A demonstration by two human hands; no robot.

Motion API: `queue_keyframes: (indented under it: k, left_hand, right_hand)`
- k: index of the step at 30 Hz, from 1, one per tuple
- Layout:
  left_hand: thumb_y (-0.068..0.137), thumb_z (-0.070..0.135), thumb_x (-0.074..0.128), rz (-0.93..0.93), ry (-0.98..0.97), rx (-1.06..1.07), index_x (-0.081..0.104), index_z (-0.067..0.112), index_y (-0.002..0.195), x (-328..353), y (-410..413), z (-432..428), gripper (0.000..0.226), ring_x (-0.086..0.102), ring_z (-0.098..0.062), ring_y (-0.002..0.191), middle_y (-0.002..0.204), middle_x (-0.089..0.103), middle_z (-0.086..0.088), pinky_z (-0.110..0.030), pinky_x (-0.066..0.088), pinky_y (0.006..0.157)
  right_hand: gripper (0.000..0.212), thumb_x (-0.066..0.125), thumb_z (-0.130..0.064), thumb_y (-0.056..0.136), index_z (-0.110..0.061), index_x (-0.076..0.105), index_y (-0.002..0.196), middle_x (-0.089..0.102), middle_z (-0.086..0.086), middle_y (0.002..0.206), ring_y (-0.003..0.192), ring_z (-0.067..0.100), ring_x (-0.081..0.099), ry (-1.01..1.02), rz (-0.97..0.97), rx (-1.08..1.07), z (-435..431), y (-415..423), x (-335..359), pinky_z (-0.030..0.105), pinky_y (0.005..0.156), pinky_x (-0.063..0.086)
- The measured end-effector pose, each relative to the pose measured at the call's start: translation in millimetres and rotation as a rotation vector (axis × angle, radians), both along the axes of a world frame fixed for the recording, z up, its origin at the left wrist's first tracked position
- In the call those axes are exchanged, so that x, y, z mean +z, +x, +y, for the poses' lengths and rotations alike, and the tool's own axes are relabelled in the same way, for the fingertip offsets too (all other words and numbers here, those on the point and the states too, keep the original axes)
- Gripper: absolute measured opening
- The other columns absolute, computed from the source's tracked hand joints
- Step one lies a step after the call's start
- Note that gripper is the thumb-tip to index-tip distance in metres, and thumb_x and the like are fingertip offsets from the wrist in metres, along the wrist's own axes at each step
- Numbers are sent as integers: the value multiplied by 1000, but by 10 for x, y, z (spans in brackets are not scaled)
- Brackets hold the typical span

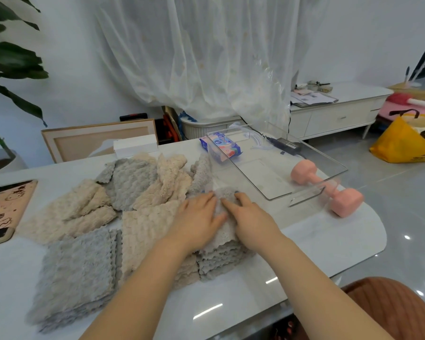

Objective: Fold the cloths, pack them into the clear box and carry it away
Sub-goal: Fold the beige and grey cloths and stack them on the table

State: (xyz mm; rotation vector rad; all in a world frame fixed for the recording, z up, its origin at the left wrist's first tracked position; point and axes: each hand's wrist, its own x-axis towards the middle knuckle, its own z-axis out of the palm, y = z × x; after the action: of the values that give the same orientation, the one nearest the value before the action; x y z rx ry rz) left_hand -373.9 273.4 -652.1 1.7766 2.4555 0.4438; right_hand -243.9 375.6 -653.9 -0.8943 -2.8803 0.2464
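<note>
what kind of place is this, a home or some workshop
Most likely a home living or dining room: a sheer white curtain hangs behind the table, a low white cabinet stands along the wall, and a leafy houseplant stands at the left.

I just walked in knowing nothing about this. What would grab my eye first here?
The left hand and right hand press flat on a gray cloth atop a folded stack in the middle of the table. Left of them sprawls a heap of loose beige and gray cloths. To the right stand a clear box holding no cloths and a pink dumbbell.
</note>
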Motion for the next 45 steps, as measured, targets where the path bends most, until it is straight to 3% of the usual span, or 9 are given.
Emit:
queue_keyframes:
  k: [4, 14, 19, 23, 26, 28, 36, 41, 45]
  left_hand:
    - [72, 85, 8, -35, -295, 7, -14, 26, 152, -275, -110, -102, 102, -14, -8, 146, 158, -21, 9, -45, -9, 119]
    - [55, 96, 14, -69, -356, -6, -18, 20, 151, -331, -177, -82, 126, -16, -9, 146, 157, -25, 7, -46, -11, 118]
    - [90, 62, 42, -320, 7, 75, 17, 23, 153, -69, -204, -322, 78, 12, -12, 146, 161, 10, 5, -34, 8, 120]
    - [100, 52, 23, 97, 90, 376, 25, 29, 150, 23, -362, -592, 55, 17, -17, 146, 158, 21, 4, -51, 0, 117]
    - [95, 64, 12, -1, -129, 469, 8, 38, 152, -97, -411, -689, 63, -1, -21, 149, 162, 3, 4, -62, -5, 112]
    - [92, 68, 8, -71, -181, 483, 4, 42, 151, -252, -378, -730, 65, -2, -20, 148, 161, -1, 7, -66, -2, 111]
    - [90, 68, 1, 23, -113, 510, -1, 42, 151, -498, -317, -737, 67, 0, -21, 148, 162, 2, 5, -62, -4, 113]
    - [80, 71, -12, 40, -83, 514, -1, 42, 151, -549, -334, -746, 78, 1, -21, 148, 162, 3, 5, -62, -3, 112]
    - [82, 71, -10, 40, -88, 510, -1, 41, 151, -542, -333, -749, 75, 0, -21, 148, 162, 2, 4, -63, -3, 112]
  right_hand:
    - [60, 38, -19, 97, -30, 16, 151, 5, 3, 160, 122, 35, 47, -105, -11, 31, 37, -17, -204, 43, 94, 46]
    - [63, 31, -15, 98, -30, 4, 153, -6, 0, 161, 140, 29, 32, -301, -3, -19, 47, -25, -425, 40, 106, 39]
    - [54, 40, -13, 92, -19, 31, 144, 27, 8, 152, 119, 33, 51, -6, -150, -95, -96, -26, -34, 38, 80, 46]
    - [16, 62, -14, 70, -10, 67, 84, 64, 10, 93, 94, 36, 59, 418, 184, -27, -271, -139, 102, 37, 66, 43]
    - [39, 42, -34, 93, -26, 56, 129, 47, 3, 142, 137, 32, 34, 172, 111, 170, -337, -281, 62, 56, 108, 27]
    - [47, 36, -50, 97, -37, 38, 142, 25, -7, 156, 146, 22, 14, -16, 24, 225, -317, -307, -35, 58, 115, 6]
    - [12, 65, -28, 88, -23, 75, 93, 59, -9, 132, 133, 12, 43, -256, 403, 97, -283, -349, -221, 49, 117, 14]
    - [10, 70, -18, 85, -12, 78, 86, 70, 3, 112, 109, 5, 59, -589, 701, -65, -323, -472, 13, 25, 97, 45]
    - [13, 69, -28, 85, -20, 79, 84, 71, 2, 111, 113, 12, 61, -516, 734, -130, -342, -584, 59, 38, 101, 43]
